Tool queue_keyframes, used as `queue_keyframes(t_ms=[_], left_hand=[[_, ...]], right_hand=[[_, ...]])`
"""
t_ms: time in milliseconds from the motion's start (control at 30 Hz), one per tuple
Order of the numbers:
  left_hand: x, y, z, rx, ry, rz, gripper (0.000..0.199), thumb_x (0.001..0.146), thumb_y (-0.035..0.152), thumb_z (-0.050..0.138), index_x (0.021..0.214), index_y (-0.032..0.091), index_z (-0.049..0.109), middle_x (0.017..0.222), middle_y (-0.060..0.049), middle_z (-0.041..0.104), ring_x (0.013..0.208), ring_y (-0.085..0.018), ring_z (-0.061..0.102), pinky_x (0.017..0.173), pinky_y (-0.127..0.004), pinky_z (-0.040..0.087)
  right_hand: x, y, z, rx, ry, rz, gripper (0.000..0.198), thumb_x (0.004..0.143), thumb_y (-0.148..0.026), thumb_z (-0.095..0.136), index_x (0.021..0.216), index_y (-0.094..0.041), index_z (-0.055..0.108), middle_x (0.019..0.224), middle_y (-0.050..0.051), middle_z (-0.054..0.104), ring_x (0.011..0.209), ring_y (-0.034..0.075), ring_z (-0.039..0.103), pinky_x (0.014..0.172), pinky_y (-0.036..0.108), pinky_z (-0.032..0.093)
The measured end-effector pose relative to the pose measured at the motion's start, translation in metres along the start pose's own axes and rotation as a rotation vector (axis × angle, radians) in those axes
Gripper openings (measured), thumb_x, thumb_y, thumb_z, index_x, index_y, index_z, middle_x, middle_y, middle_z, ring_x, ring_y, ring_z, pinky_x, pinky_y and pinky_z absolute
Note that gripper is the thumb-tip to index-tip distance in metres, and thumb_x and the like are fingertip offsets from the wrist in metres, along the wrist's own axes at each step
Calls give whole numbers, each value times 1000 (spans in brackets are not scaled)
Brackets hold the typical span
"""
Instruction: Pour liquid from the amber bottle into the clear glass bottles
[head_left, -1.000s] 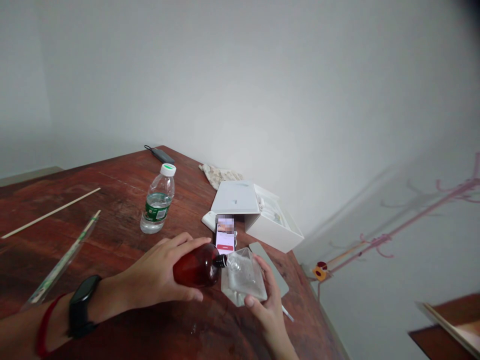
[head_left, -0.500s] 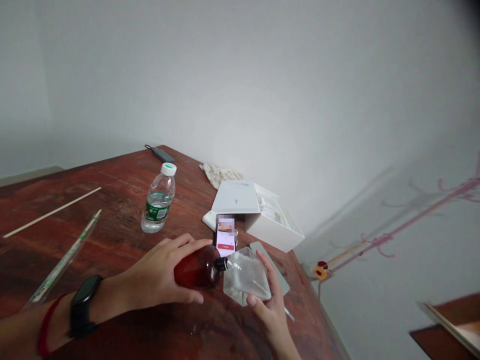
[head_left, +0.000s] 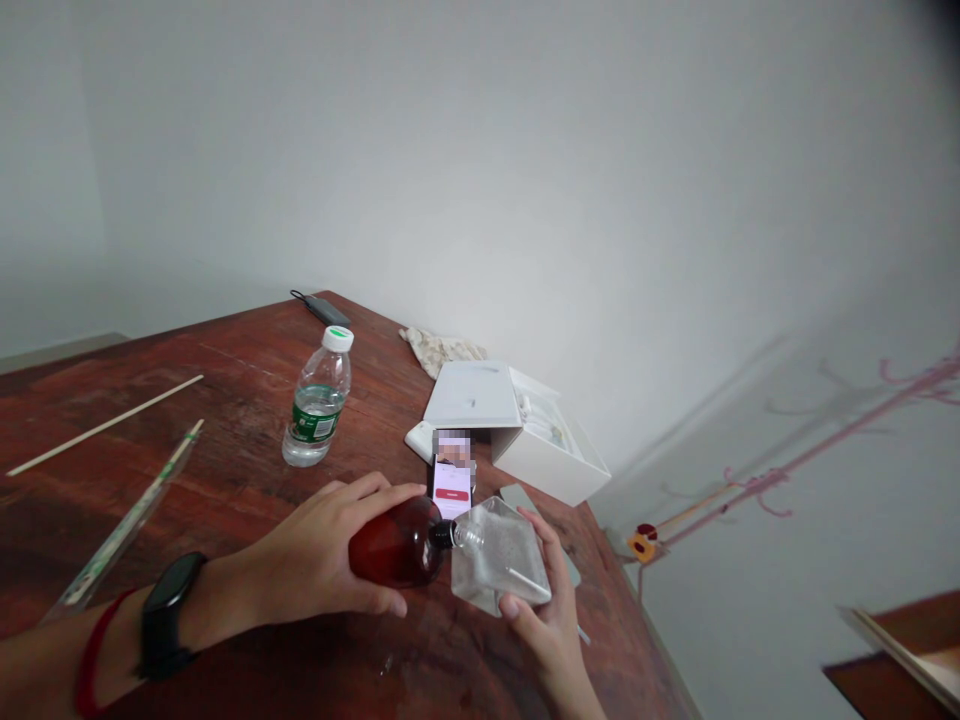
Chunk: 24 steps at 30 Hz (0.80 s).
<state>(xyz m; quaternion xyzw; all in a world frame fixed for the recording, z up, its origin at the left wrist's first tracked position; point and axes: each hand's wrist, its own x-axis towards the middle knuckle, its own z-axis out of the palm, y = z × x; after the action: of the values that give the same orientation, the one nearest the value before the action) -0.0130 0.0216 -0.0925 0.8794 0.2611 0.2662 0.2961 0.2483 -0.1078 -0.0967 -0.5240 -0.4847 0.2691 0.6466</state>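
I can't read a single word or number from here. The water bottle (head_left: 319, 393) wears a green label (head_left: 304, 424) with white marks and a pale panel (head_left: 325, 427), all too small for me. Its white cap (head_left: 338, 340) bears a green mark (head_left: 340, 333). The phone (head_left: 451, 478) shows a red bar (head_left: 452, 495) with illegible lettering, and the white box (head_left: 457, 392) a tiny mark (head_left: 474, 403) I can't decipher.

tabletop (head_left: 240, 430): reddish-brown wood | upright white-capped bottle (head_left: 315, 412) | thin bare stick (head_left: 105, 425) | clear-wrapped stick (head_left: 129, 520) | dark corded device (head_left: 328, 311) | crumpled cloth (head_left: 441, 352) | open white box (head_left: 551, 466)
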Motion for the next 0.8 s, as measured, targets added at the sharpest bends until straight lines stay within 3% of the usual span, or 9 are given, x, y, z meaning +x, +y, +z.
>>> queue_keyframes(t_ms=[267, 533, 800], left_hand=[[0, 1, 0, 14, -18, 0, 99, 71, 69, 93, 154, 31, 55, 144, -9, 66, 132, -41, 63, 110, -46, 53], [-1, 4, 2, 14, -45, -15, 100, 69, 65, 96, 154, 32, 55, 143, -7, 66, 130, -40, 65, 109, -46, 53], [-1, 2, 4, -12, -53, -9, 102, 68, 69, 95, 155, 32, 54, 144, -7, 66, 131, -40, 64, 110, -46, 53]], right_hand=[[0, -3, -1, -52, -5, -11, 86, 66, -65, 94, 136, -24, 66, 122, 14, 81, 103, 36, 80, 84, 40, 65], [-1, -2, -4, -49, -40, -34, 84, 67, -63, 95, 139, -30, 65, 123, 9, 82, 106, 34, 80, 88, 38, 65], [0, 1, -7, -65, -30, -58, 88, 66, -61, 96, 140, -25, 65, 124, 13, 80, 106, 35, 80, 87, 38, 65]])
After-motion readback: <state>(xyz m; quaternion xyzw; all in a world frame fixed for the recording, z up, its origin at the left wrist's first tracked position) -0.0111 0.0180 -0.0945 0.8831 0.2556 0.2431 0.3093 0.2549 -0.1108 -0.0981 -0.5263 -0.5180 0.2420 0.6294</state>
